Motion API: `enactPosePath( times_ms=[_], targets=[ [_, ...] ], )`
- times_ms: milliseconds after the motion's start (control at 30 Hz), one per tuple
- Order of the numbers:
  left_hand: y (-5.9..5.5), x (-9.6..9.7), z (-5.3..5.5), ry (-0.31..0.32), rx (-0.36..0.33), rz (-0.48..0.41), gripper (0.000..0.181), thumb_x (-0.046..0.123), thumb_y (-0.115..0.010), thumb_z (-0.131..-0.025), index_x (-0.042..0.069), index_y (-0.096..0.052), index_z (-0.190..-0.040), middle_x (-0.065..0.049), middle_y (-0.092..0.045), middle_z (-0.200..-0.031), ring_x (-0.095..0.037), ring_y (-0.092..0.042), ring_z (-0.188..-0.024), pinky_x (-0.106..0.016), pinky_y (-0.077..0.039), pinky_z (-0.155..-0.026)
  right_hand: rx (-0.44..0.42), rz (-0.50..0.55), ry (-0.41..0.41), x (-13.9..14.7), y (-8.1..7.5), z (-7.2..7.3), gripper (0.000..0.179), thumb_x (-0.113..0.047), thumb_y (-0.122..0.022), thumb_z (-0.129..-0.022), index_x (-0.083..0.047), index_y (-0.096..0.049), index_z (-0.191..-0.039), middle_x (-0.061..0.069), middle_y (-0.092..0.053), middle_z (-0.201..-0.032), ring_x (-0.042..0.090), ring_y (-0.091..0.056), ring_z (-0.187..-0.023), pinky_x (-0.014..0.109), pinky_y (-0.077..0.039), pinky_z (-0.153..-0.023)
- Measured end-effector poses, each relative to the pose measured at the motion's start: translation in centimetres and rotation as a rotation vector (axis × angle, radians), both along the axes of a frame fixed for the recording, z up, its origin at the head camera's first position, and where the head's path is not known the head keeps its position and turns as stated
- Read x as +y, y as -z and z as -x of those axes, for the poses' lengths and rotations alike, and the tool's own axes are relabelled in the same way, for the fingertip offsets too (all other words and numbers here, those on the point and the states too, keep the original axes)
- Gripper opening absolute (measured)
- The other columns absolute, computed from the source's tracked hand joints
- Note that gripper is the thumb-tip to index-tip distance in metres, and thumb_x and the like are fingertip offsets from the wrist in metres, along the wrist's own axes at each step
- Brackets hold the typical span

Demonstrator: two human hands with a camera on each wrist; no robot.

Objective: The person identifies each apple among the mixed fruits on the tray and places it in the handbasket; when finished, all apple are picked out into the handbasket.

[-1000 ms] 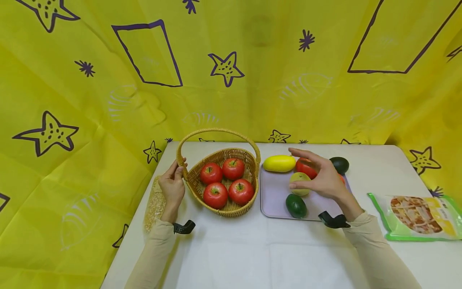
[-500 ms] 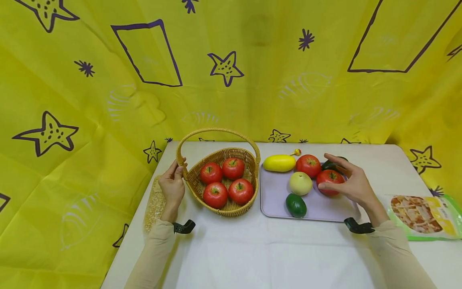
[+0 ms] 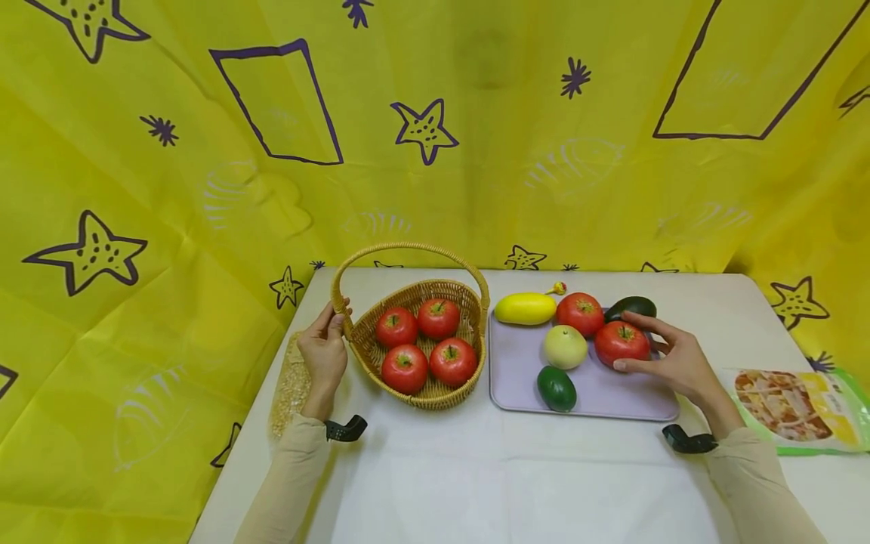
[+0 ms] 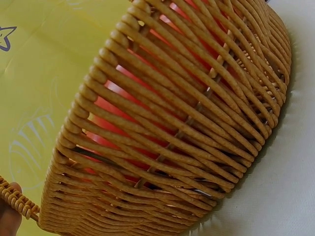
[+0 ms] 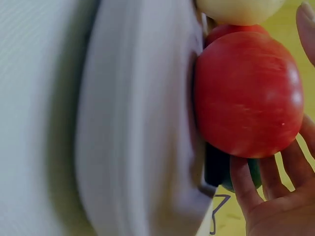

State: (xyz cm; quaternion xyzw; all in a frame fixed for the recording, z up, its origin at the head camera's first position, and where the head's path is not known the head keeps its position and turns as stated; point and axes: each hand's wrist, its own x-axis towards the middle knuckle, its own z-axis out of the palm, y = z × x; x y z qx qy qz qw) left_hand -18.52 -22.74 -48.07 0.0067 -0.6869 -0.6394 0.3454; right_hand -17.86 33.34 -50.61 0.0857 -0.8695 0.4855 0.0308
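Note:
At the left end of the wicker basket (image 3: pixel 435 402), my left hand (image 3: pixel 324 355) grips the foot of its arched handle (image 3: pixel 411 245). Several red apples (image 3: pixel 405 369) sit inside; the left wrist view shows red (image 4: pixel 115 105) through the weave. My right hand (image 3: pixel 680 363) is spread around another red apple (image 3: pixel 621 344) at the right of the lilac tray (image 3: pixel 516 385). Its index finger reaches the apple's far side and its thumb overlaps the near side. In the right wrist view the fingers (image 5: pixel 268 179) lie right at this apple (image 5: pixel 248 93), while the thumb stands off it.
Also on the tray are a yellow oblong fruit (image 3: pixel 525 309), a second red apple (image 3: pixel 580 313), a pale round fruit (image 3: pixel 566 347) and dark green fruits (image 3: pixel 557 388). A grain bag (image 3: pixel 292 385) lies left, a green-edged food packet (image 3: pixel 795 408) right.
My right hand has moved right, from over the pale round fruit to the apple at the tray's right side, and lowered around it. The left hand and basket stay put.

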Motion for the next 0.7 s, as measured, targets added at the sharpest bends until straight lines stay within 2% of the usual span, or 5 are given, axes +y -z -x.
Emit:
enactPosePath(
  times_ms=[133,300,533,633,700],
  targets=[
    [0.14,-0.02,-0.01,0.016,0.013,0.0,0.03,-0.004,-0.063,-0.103,-0.009,-0.07,-0.132,-0.036,-0.071,-0.122,-0.003,-0.077,-0.097,-0.015,-0.06,-0.091,-0.005,-0.059,0.023,0.32,0.37,-0.09,0.076,-0.018,-0.096,-0.08,-0.013,-0.063,-0.148,-0.002,-0.061,-0.143,-0.013,-0.042,-0.118,-0.003,-0.038,-0.09],
    [0.24,-0.07,0.03,0.021,0.022,-0.003,0.031,-0.005,-0.064,-0.102,-0.009,-0.069,-0.132,-0.035,-0.071,-0.122,-0.004,-0.077,-0.097,-0.017,-0.06,-0.093,0.003,-0.093,0.01,0.59,0.43,-0.11,0.073,-0.019,-0.096,-0.08,-0.012,-0.065,-0.145,-0.003,-0.059,-0.14,-0.014,-0.043,-0.114,-0.003,-0.039,-0.088],
    [0.18,-0.14,0.04,-0.001,-0.005,0.01,0.03,-0.006,-0.063,-0.102,-0.008,-0.07,-0.132,-0.033,-0.072,-0.122,-0.002,-0.077,-0.099,-0.015,-0.06,-0.091,-0.061,-0.134,-0.066,0.66,0.04,-0.13,0.082,-0.021,-0.095,-0.081,-0.007,-0.057,-0.152,0.031,-0.052,-0.15,-0.015,-0.043,-0.11,-0.001,-0.041,-0.086],
    [0.14,-0.16,0.08,0.006,0.003,-0.001,0.031,-0.006,-0.063,-0.102,-0.009,-0.069,-0.132,-0.035,-0.071,-0.122,-0.003,-0.077,-0.099,-0.016,-0.06,-0.092,-0.084,-0.145,-0.087,0.62,-0.02,-0.21,0.083,-0.022,-0.095,-0.081,-0.008,-0.055,-0.153,0.03,-0.053,-0.15,-0.012,-0.044,-0.111,0.007,-0.049,-0.091],
    [0.12,-0.15,0.09,0.009,0.002,-0.006,0.031,-0.006,-0.063,-0.102,-0.008,-0.07,-0.132,-0.035,-0.071,-0.122,-0.003,-0.077,-0.1,-0.016,-0.06,-0.092,-0.092,-0.158,-0.083,0.62,-0.09,-0.27,0.083,-0.025,-0.095,-0.081,-0.01,-0.055,-0.152,0.027,-0.055,-0.15,-0.013,-0.043,-0.112,0.009,-0.049,-0.092]
  ],
)
